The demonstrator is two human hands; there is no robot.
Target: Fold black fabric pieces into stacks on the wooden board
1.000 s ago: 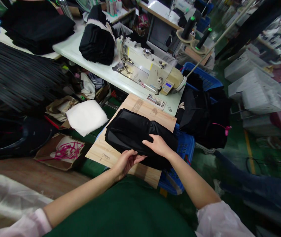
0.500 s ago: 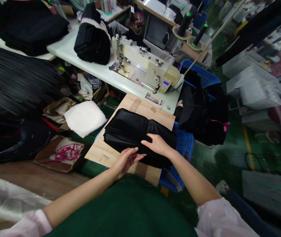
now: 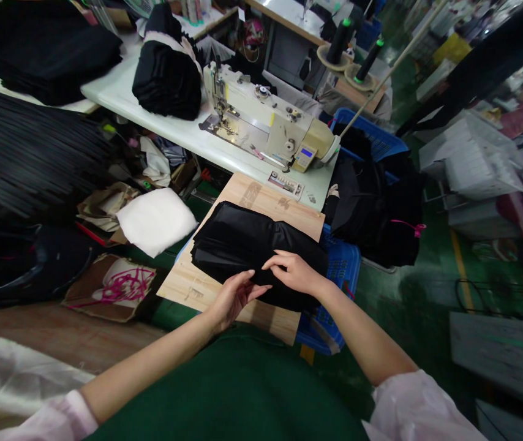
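Note:
A folded stack of glossy black cloth [image 3: 252, 251] lies on a light wooden board [image 3: 261, 205], which rests on a blue plastic crate [image 3: 344, 269]. My right hand [image 3: 296, 272] is on the stack's near side, its fingers curled into the cloth. Just left of it, my left hand [image 3: 236, 300] lies against the stack's lower edge with its fingers apart. Neither hand lifts the stack. The hands hide part of the cloth's near edge.
Behind the board stands a cream industrial sewing machine [image 3: 261, 122] on a white table [image 3: 151, 104], with black fabric piles. A white padding sheet [image 3: 155, 222] lies left of the board. Right of it, black garments [image 3: 372, 208] fill the crate area. Pink cord lies in a cardboard piece [image 3: 114, 288].
My right hand has shifted slightly down and left, closer to my left hand, and its fingers now curl more into the cloth. The whole view has drifted a little.

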